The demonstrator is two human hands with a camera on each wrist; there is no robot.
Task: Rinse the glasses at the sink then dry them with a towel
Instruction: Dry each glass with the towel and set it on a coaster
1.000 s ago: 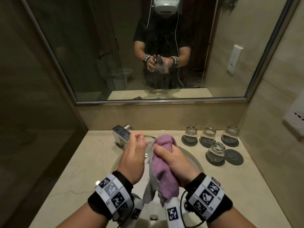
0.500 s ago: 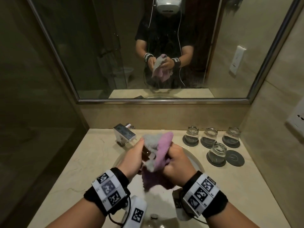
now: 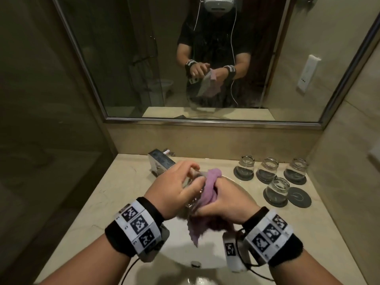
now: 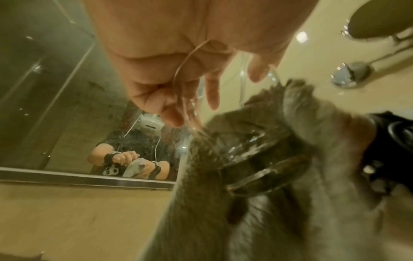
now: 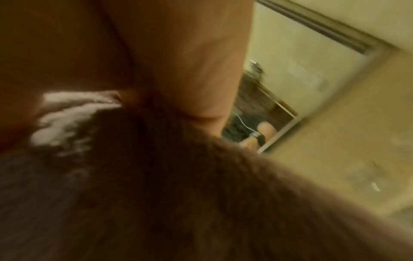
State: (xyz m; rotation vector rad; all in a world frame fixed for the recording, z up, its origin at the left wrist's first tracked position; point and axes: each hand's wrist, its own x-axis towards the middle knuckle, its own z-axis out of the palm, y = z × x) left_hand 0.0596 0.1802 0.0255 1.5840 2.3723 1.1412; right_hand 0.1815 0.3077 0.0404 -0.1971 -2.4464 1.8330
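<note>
Over sink: glass gripped in left hand, tilted further than a second earlier. Purple towel pushed inside by right hand, bunched tighter. Drying underway; four glasses waiting on coasters.

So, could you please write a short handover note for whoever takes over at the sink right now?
Left hand: holds the glass over the sink.
Right hand: grips the purple towel, bunched against the glass.
Four glasses stand on coasters on the counter, right of the sink; one coaster is bare.
Done: this glass is mid-drying.
Left: finish it, then probably set it on the bare coaster. Whether the other four are done cannot be told.
</note>
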